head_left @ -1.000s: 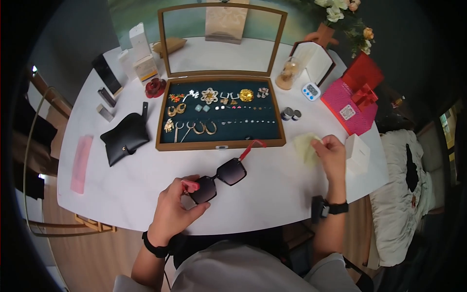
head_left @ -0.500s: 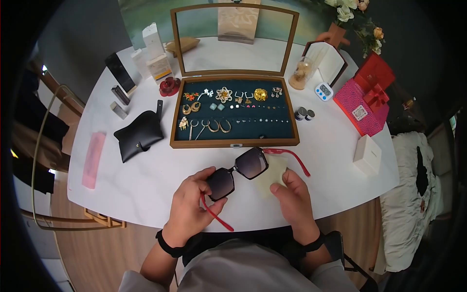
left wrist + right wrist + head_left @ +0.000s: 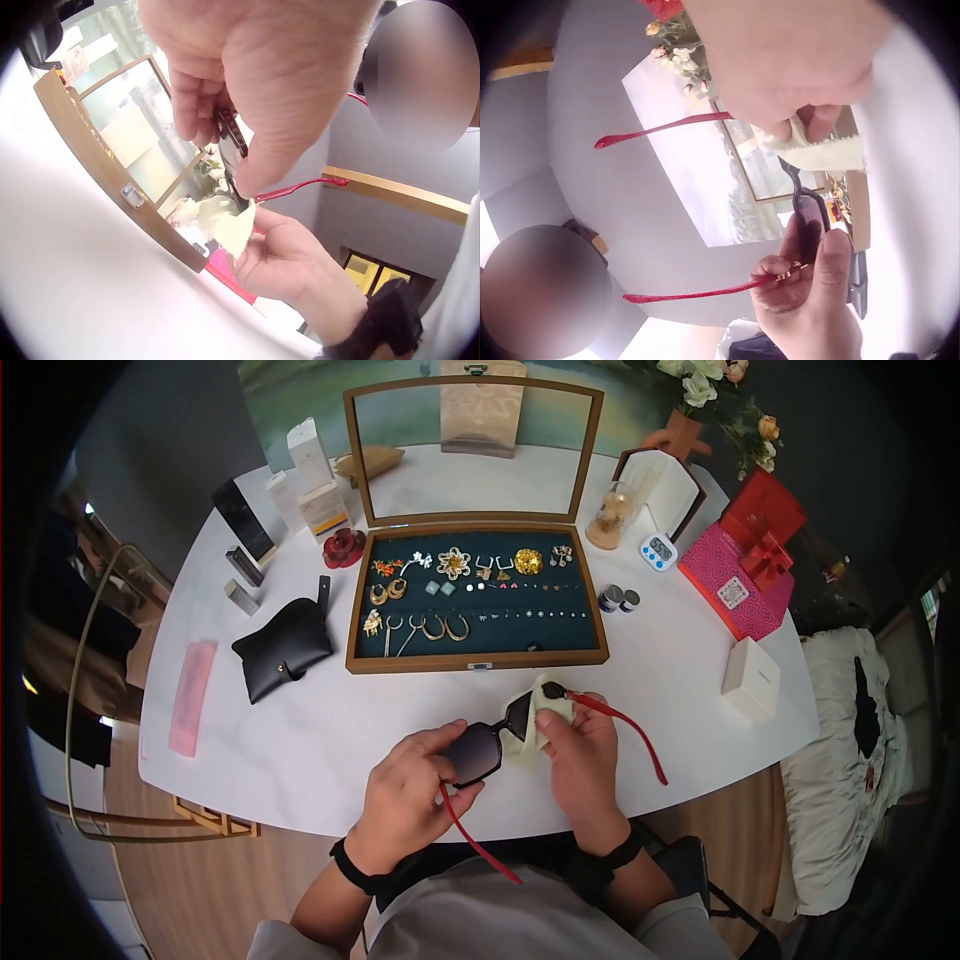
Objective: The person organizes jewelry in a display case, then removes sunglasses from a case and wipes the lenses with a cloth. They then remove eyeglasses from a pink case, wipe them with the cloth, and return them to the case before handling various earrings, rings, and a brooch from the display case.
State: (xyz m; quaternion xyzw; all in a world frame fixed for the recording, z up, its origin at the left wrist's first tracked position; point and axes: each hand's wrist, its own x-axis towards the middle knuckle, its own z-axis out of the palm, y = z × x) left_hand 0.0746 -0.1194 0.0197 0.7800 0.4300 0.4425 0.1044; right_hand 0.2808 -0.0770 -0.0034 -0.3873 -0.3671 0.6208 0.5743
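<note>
A pair of sunglasses with dark lenses and red temples is held up over the near part of the table, temples toward the person. My left hand grips its left side at the hinge, thumb under the lens rim. At the other lens, my right hand pinches a pale yellow cloth folded around it, so most of that lens is hidden. In the right wrist view the cloth hangs from the right fingers, and the left hand holds the frame beside a red temple.
An open display case of jewelry stands just beyond the hands. Left of it lie a black pouch and a pink strip. To the right are a white box, two small jars, a timer and a pink gift box.
The right hand has come in from the right with the cloth and wrapped it over the right lens. The left hand has shifted right, and the sunglasses have turned with their temples toward the person.
</note>
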